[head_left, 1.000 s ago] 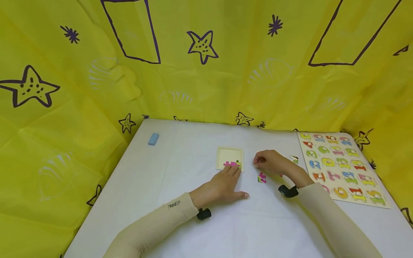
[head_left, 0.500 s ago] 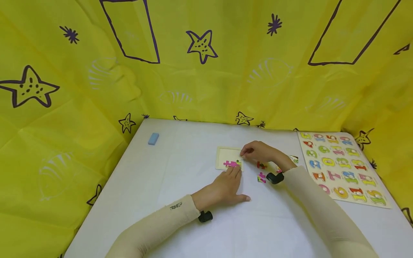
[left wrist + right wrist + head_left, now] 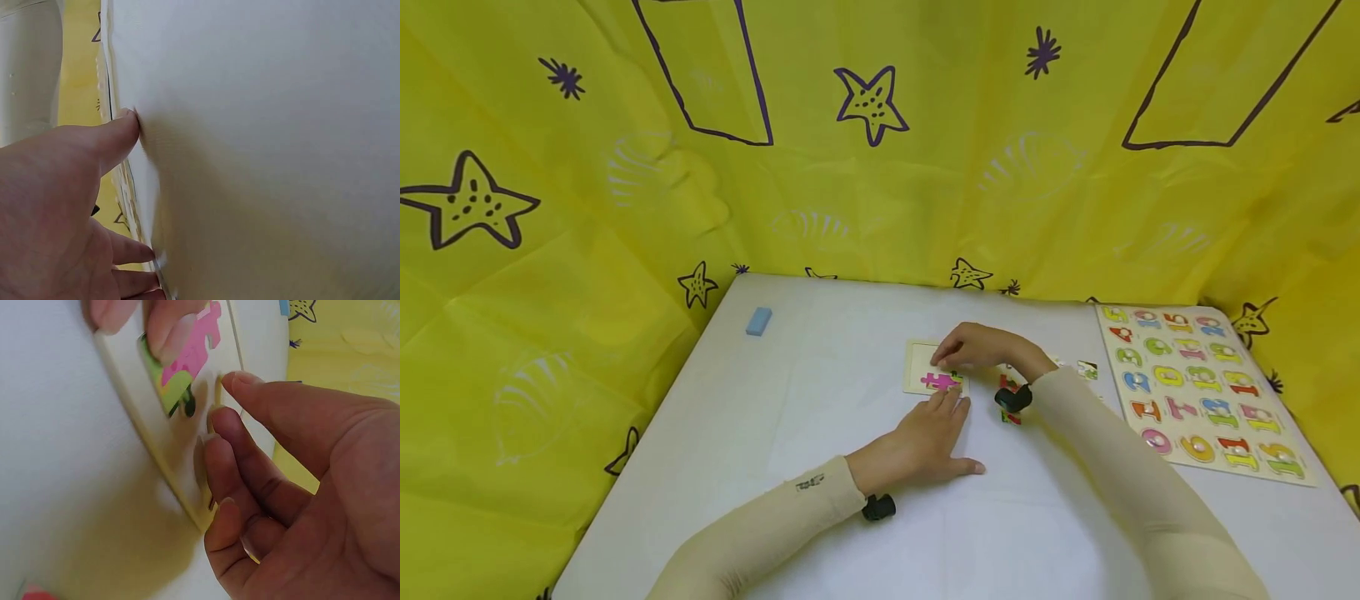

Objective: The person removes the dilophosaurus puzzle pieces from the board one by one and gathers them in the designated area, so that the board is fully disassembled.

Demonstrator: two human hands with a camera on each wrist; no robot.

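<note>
A small square puzzle tray [image 3: 912, 367] lies on the white table, with pink and green jigsaw pieces [image 3: 936, 382] joined along its near side. My left hand [image 3: 922, 442] rests with straight fingers, tips on the joined pieces and the tray's near edge, thumb spread on the cloth. Over the tray's right part, my right hand [image 3: 976, 345] pinches a jigsaw piece [image 3: 218, 394] between thumb and fingers. The right wrist view shows that piece edge-on, its picture side hidden, close beside the joined pieces. In the left wrist view, the left hand [image 3: 56, 206] shows mostly thumb and palm.
Loose jigsaw pieces [image 3: 1011, 417] lie right of the tray, partly covered by the right wrist, and another piece [image 3: 1087, 369] lies farther off. A wooden number board [image 3: 1202, 375] fills the table's right side. A blue block [image 3: 758, 322] sits at the back left. Yellow curtain [image 3: 880, 192] hangs behind.
My right hand has moved left from the loose pieces to over the tray, bringing a jigsaw piece. The left hand has stayed almost still at the tray's near edge.
</note>
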